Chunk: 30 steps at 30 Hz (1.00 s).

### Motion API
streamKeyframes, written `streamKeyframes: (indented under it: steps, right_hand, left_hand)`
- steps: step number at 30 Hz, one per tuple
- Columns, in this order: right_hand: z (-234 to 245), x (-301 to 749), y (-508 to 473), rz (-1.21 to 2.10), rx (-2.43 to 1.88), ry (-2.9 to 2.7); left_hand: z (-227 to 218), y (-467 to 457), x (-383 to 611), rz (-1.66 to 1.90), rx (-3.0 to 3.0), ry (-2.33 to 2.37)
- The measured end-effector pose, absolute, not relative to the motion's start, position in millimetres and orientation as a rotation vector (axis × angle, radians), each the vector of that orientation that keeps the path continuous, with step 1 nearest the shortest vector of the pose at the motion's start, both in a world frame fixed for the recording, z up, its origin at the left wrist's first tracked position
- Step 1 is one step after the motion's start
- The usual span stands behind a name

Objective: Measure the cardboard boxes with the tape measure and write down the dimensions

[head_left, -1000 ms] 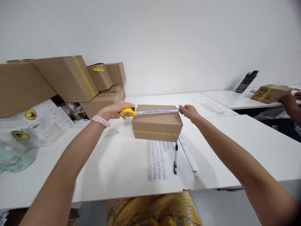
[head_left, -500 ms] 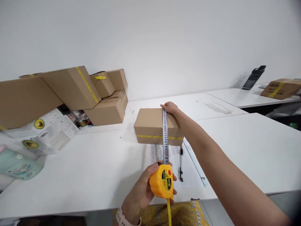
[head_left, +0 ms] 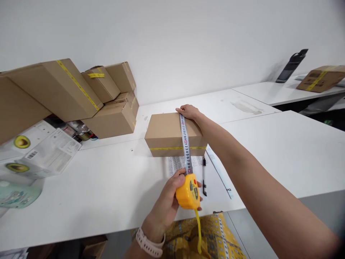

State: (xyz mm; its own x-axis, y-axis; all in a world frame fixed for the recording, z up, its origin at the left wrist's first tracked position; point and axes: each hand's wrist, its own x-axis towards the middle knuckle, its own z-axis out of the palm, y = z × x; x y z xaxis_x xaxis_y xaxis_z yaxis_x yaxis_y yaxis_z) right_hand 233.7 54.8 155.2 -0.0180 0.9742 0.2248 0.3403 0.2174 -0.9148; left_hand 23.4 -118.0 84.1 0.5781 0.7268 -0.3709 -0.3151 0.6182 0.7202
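My left hand (head_left: pixel 167 194) is wrapped round a yellow tape measure (head_left: pixel 187 194), close to the table's front edge. From its case the metal blade (head_left: pixel 185 146) runs away from me across the top of a closed cardboard box (head_left: pixel 165 126) and out past its front edge. At the box's far edge, the fingers of my right hand (head_left: pixel 189 111) are closed on the blade's far end; the tip itself is hidden. Printed paper (head_left: pixel 175 165) lies partly under the box, with a black-capped pen (head_left: pixel 204 176) on it. A yellow strap hangs from the case.
Stacked cardboard boxes (head_left: pixel 107 122) and a white carton with avocado pictures (head_left: pixel 45 153) stand at the left, beside a mint-green bottle (head_left: pixel 20 194). A dark bottle (head_left: pixel 291 67) and a taped box (head_left: pixel 319 79) are at the far right.
My left hand has brought the tape case closer to the box, and less blade shows between them. My right hand stays at the box's far edge. The whole view has shifted somewhat.
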Motion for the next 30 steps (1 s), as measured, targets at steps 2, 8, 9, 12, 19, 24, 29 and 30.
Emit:
streamKeyframes:
  steps: [2, 8, 9, 12, 19, 24, 29, 30]
  right_hand:
    - [160.0, 231.0, 74.3, 0.742, -1.499, -1.591]
    - [160.9, 229.1, 107.0, 0.536, -1.875, -1.741]
    - [159.5, 229.8, 110.3, 0.522, -1.883, -1.767]
    - [153.9, 232.8, 121.1, 0.491, -1.894, -1.825]
    - [132.9, 241.4, 155.5, 0.405, -1.894, -1.884]
    - [124.7, 244.9, 167.9, 0.396, -1.885, -1.876]
    - [126.0, 244.9, 160.4, 0.424, -1.861, -1.849]
    - [126.5, 245.2, 157.4, 0.442, -1.832, -1.822]
  left_hand:
    - [87.3, -100.7, 26.1, 0.685, 0.689, 0.702]
    - [88.9, -50.5, 35.0, 0.725, 0.783, 0.573]
    - [88.5, -45.6, 34.9, 0.725, 0.792, 0.555]
    - [89.3, -37.2, 31.3, 0.739, 0.820, 0.531]
    - [91.8, -36.3, 28.2, 0.762, 0.841, 0.572]
    - [89.6, -35.4, 32.7, 0.750, 0.867, 0.601]
    - [91.9, -31.8, 35.9, 0.762, 0.904, 0.643]
    - [92.8, -31.4, 35.8, 0.776, 0.917, 0.649]
